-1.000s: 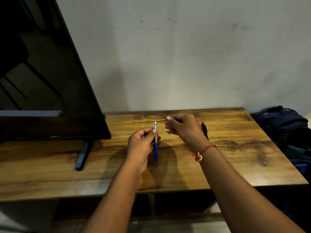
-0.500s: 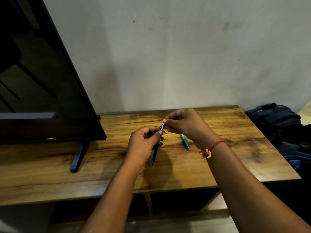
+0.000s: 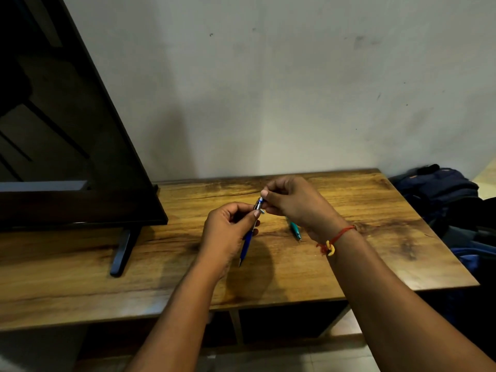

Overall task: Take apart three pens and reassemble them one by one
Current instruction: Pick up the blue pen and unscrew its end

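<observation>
Pens in sight: two. One blue pen [image 3: 246, 244] is up over the table [image 3: 375, 251], tip down, left hand [image 3: 228, 232] curled round its barrel, right hand [image 3: 295, 205] pinching the top end. One teal pen [image 3: 294, 230] lies flat on the wood just beside the right wrist, one TV [image 3: 67, 157] off left
</observation>
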